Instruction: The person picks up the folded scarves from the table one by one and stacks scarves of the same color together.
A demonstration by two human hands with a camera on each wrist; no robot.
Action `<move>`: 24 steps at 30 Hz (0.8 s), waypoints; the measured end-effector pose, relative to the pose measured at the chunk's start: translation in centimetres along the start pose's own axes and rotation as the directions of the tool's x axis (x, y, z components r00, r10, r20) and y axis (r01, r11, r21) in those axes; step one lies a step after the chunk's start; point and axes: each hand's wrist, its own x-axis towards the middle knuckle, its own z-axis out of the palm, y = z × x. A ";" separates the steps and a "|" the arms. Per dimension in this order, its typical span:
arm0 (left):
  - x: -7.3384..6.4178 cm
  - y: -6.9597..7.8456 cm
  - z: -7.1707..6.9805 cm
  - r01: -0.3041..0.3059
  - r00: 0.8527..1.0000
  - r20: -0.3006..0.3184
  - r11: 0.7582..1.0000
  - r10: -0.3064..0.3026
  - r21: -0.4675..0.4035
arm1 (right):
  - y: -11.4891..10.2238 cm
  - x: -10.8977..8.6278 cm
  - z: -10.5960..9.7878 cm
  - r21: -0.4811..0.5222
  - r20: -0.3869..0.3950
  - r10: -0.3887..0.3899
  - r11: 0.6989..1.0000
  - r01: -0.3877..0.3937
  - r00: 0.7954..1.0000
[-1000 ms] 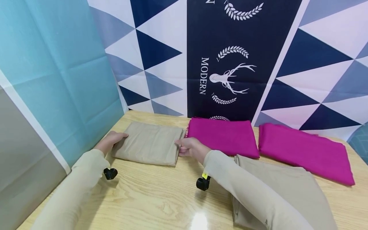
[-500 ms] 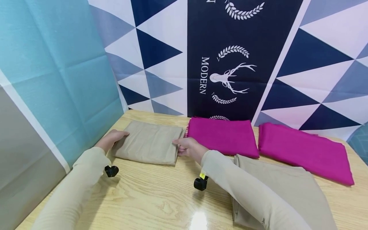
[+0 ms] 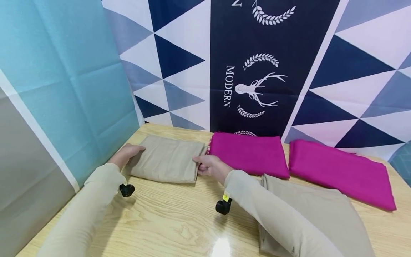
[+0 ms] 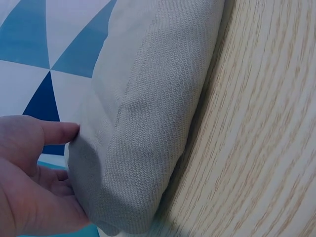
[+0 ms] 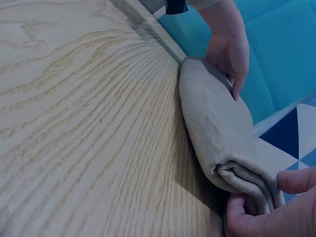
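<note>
Left hand (image 3: 127,152) at the left edge of the folded beige cloth (image 3: 168,159): thumb on top, fingers curled against the side, edge held between them. Right hand (image 3: 210,165) at the opposite edge: thumb above, forefinger bent beneath, pinching the layered end; rolled folds show between the digits in the right wrist view. Cloth lies at the back left of the wood-grain table (image 3: 167,217), long side toward the person.

Arms in pale sleeves (image 3: 102,192). Left reaches forward from lower left; right slants in from lower right, passing in front of a second beige cloth (image 3: 321,210), partly hidden. Small black device (image 3: 127,190) below each wrist.

Just right of the held cloth, a fringed magenta cloth (image 3: 248,153), folded; beyond it another magenta cloth (image 3: 341,175), set at a slant. Behind, a patterned hanging (image 3: 179,57), triangles and stag's head; at left, a blue panel (image 3: 70,60).
</note>
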 end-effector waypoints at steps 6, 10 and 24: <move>0.2 -0.1 0.0 0.000 1.000 0.022 1.000 0.000 -0.003 | 0.0 -0.5 0.1 0.011 -0.010 0.039 0.999 -0.039 0.999; 0.3 -0.1 0.1 0.000 1.000 0.019 1.000 0.000 0.001 | 0.2 0.1 -0.1 0.006 -0.010 0.044 0.999 -0.044 0.999; 0.4 -0.4 0.6 0.021 0.999 -0.025 0.998 -0.022 -0.066 | 0.6 0.2 -0.4 -0.047 0.019 0.026 0.999 -0.025 0.999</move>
